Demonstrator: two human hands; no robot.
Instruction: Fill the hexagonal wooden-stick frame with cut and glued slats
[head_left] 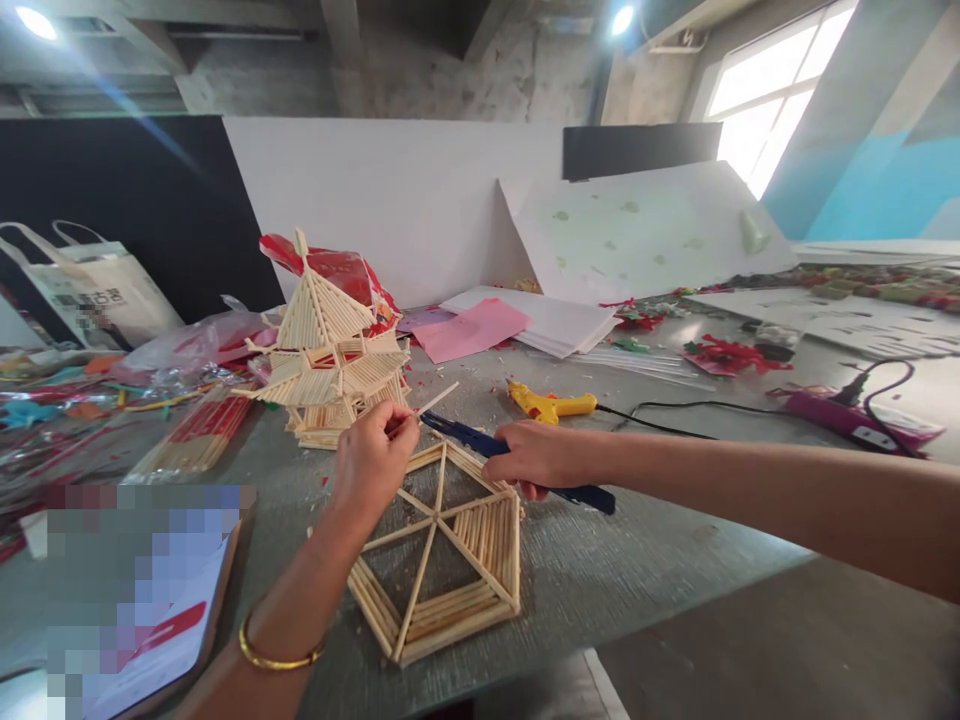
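Nearest the camera, a thin gold-coloured bangle (279, 658) rings the person's left wrist (304, 600). The left hand (375, 450) pinches a slim pale wooden stick (439, 398) in a narrow grip; the right hand (536, 455) is closed around a dark-blue-handled tool (474, 438). Below them, a hexagonal frame of pale wooden sticks (437, 518) lies flat on the grey bench (600, 575). Its spokes are in; the right triangle looks nearly filled, the lower two partly, the others mostly open, so much infill seems left.

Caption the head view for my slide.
Left hand holding a wooden stick, right hand a dark-blue tool, near a hexagonal stick frame.
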